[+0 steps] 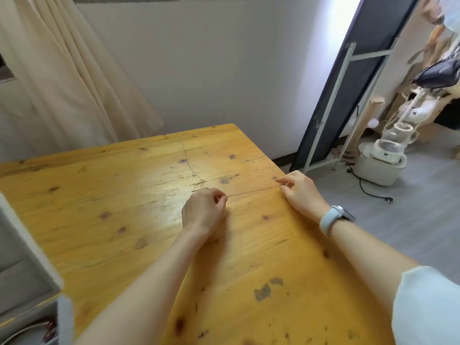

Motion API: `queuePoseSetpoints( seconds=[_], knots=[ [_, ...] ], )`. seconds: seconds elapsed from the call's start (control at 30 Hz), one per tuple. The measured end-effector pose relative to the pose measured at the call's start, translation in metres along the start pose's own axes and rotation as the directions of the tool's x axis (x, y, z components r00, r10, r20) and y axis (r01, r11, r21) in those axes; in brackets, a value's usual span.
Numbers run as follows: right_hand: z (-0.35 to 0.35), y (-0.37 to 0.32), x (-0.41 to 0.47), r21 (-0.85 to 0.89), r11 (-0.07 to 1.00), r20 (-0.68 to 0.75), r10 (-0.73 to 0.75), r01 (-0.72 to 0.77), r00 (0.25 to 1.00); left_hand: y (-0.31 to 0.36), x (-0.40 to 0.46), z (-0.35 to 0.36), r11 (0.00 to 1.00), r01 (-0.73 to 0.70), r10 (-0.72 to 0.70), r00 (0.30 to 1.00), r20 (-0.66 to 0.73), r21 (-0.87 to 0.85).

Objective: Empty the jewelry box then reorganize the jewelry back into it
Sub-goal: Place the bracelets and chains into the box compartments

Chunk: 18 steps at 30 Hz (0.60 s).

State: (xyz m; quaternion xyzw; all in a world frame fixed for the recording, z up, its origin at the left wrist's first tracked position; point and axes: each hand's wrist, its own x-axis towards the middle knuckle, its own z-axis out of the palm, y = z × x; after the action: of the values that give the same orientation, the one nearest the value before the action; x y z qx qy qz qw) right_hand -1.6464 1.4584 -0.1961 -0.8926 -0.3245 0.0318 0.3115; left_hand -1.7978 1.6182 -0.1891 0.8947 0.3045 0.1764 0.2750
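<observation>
1. This is the one view, from the camera on my head, looking down at my two hands over the yellow wooden tabletop point(124, 207).
2. My left hand point(202, 212) is curled up, and its finger and thumb pinch one end of a very thin, pale chain point(251, 192).
3. My right hand point(298, 192) pinches the other end with its fingertips. It has a light blue watch point(333, 219) on the wrist.
4. The chain is pulled out straight between my two hands, low over the tabletop near its right edge. It is so thin I can hardly see it, and I cannot tell if it touches the wood.
5. At the left edge there is a grey and white boxy thing point(27, 257). It may be the jewelry box, but I cannot tell.
6. I think I am laying the chain out flat so it does not get knotted.
7. What could go wrong: if I pull too hard, the thin chain could snap. If one end slips from my fingers, it could bunch up and tangle. My right hand is close to the edge, so a dropped end could slide off onto the grey floor point(410, 207).
</observation>
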Motion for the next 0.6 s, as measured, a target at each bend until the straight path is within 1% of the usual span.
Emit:
queuePoseSetpoints(
  seconds=[0.1,0.17,0.23,0.27,0.37,0.47,0.6],
  knots=[
    [0.010,0.009,0.014,-0.132,0.991,-0.021,-0.032,0.029,0.999,-0.007,0.013,0.013,0.996,-0.044,0.046,0.998,-0.032,0.075],
    [0.014,0.013,0.017,-0.168,0.986,-0.079,-0.036,0.022,0.996,-0.011,0.016,0.020,0.991,-0.073,0.081,0.995,-0.063,0.109],
    [0.017,0.015,0.016,-0.148,0.989,-0.118,-0.013,-0.005,0.993,-0.013,0.017,0.024,0.982,-0.097,0.112,0.990,-0.088,0.161],
    [0.018,0.015,0.015,-0.125,0.992,-0.113,0.006,-0.020,0.994,-0.014,0.017,0.025,0.976,-0.107,0.125,0.988,-0.085,0.191],
    [0.015,0.015,0.012,-0.052,0.997,-0.051,0.049,-0.052,0.997,-0.014,0.014,0.024,0.968,-0.115,0.125,0.992,-0.033,0.225],
    [0.004,0.010,0.003,0.013,0.999,-0.023,0.035,-0.035,0.999,-0.012,0.012,0.019,0.971,-0.091,0.093,0.996,0.001,0.223],
    [-0.021,0.001,-0.023,0.043,0.999,-0.055,0.020,-0.017,0.998,0.002,-0.009,0.008,0.963,-0.097,0.100,0.995,0.003,0.250]
  ],
)
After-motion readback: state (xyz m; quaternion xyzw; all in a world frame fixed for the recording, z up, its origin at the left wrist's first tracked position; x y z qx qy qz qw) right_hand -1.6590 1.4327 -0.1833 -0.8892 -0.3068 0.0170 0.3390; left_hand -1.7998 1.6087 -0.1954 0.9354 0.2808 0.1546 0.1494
